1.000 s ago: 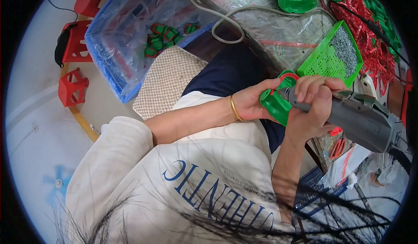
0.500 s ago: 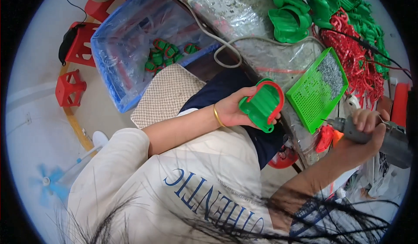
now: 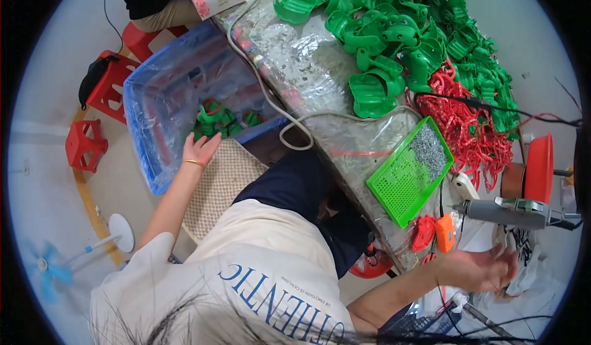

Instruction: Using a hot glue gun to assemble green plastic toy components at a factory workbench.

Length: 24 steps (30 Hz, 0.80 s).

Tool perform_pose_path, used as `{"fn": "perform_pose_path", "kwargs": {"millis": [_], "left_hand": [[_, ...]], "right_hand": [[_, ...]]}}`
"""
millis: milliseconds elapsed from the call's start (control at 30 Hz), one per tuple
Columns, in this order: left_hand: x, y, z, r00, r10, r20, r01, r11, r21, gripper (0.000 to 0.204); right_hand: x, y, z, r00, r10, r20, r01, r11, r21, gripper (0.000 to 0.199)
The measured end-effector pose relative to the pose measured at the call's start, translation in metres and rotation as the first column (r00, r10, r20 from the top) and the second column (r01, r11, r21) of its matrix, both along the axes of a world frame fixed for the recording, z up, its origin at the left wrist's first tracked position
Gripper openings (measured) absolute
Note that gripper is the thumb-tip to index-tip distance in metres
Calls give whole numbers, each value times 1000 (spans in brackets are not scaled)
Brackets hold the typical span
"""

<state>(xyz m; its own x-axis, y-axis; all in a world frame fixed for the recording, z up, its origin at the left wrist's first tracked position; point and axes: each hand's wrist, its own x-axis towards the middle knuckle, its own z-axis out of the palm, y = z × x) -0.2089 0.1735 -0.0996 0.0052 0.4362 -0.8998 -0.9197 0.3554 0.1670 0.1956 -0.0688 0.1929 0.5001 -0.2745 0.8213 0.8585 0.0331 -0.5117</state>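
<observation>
My left hand (image 3: pixel 203 148) is open and holds nothing, its fingers spread over the near side of a blue bin (image 3: pixel 142 111) lined with clear plastic. Inside, just beyond the fingertips, lie several green moulded plastic pieces with red straps (image 3: pixel 217 118). On the right, my right hand (image 3: pixel 483 269) is off the table's edge, slightly blurred, fingers loosely apart and nothing in them. Above it, apart from the hand, hangs a grey electric screwdriver (image 3: pixel 505 213), its bit pointing left. A bright green tray (image 3: pixel 394 192) with a heap of small metal screws (image 3: pixel 429 154) lies on the table.
Green plastic pieces (image 3: pixel 394 31) and red straps (image 3: pixel 468 123) are heaped on the table (image 3: pixel 295 68). A grey cable (image 3: pixel 246 56) crosses it. An orange device (image 3: pixel 444 233) sits near the edge. Red stools (image 3: pixel 86 145) and a blue fan (image 3: pixel 46 264) stand left; another person (image 3: pixel 154 6) sits beyond.
My left hand has swung left to the bin and let go of the green piece with the red strap. My right hand has released the screwdriver and dropped below it. The view has shifted.
</observation>
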Motion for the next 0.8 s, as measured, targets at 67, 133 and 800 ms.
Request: {"fn": "perform_pose_path", "kwargs": {"millis": [67,133,800], "left_hand": [[30,-25,18,934,-306,183,235,914,332,53],[98,-60,83,637,-716,287,402,626,668,39],[239,-132,131,237,-948,213,574,313,757,47]], "right_hand": [[-19,-3,-3,967,244,-67,-242,969,47,36],[-48,5,-12,717,673,-183,-665,739,111,32],[-43,133,-135,907,214,-364,-409,233,-882,20]]}}
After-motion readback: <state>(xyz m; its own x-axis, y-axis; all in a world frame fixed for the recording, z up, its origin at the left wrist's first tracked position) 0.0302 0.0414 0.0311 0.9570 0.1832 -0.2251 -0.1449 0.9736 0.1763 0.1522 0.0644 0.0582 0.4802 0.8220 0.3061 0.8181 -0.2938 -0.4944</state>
